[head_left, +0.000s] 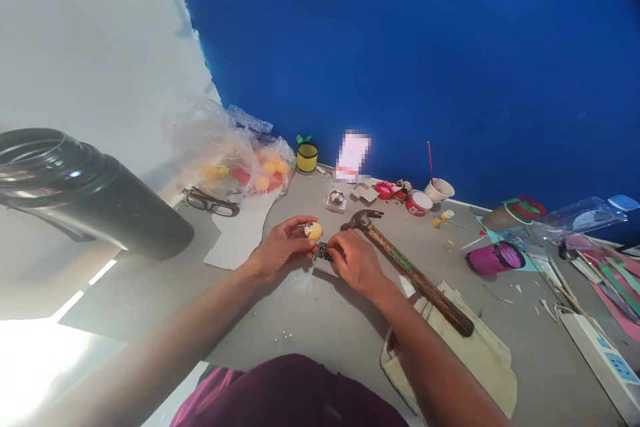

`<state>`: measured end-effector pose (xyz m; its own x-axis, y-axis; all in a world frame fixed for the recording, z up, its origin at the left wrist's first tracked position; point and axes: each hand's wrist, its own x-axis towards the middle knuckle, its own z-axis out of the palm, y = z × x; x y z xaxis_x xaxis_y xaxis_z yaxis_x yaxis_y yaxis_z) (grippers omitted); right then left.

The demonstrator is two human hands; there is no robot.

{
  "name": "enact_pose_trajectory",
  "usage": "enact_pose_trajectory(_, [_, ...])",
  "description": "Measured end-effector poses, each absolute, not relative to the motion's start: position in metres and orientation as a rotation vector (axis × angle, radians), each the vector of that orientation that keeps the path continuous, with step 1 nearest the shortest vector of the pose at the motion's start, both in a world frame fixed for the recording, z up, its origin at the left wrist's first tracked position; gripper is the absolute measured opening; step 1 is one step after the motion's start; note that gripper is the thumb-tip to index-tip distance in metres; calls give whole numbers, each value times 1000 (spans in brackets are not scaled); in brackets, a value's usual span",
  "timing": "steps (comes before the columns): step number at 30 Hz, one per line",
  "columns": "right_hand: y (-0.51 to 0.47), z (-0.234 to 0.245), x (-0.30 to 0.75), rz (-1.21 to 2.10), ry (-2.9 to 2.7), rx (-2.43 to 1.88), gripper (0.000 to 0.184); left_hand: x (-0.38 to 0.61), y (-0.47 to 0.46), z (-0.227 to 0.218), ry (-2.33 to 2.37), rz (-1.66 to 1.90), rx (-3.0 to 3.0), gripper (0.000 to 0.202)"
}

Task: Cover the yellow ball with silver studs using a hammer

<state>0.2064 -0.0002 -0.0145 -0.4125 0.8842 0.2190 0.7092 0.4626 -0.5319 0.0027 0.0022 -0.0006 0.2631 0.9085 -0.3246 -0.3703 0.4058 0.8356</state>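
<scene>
Left hand (283, 250) grips a yellow ball (315, 231) between thumb and fingers, just left of the right hand; small shiny chips (307, 231) cover part of the ball. Right hand (357, 260) is at a small box (326, 269), its thumb and fingers bent close together over dark, glittering pieces (324, 251) — whether a piece is pinched between the fingertips cannot be told. Both hands work above the gray surface (260, 307).

Beyond the hands, a silver ball (337, 197) sits on a small clear stand. To the right, a claw hammer (400, 260) lies diagonally, head away from the person, the lower handle across a folded cloth (480, 360). To the left, a white sheet (235, 240) lies near a pair of eyeglasses (213, 204) — a clear plastic bag (240, 153) with yellow and red contents rests behind.
</scene>
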Motion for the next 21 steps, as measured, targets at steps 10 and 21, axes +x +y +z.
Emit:
enact_pose_trajectory(10, [-4, 1, 200, 1167, -1588, -1196, 12, 12, -7, 6, 1079, 928, 1102, 46])
enact_pose_trajectory(21, [-4, 1, 200, 1300, -1525, -1124, 12, 15, -15, 12, 1248, 905, 1401, 35])
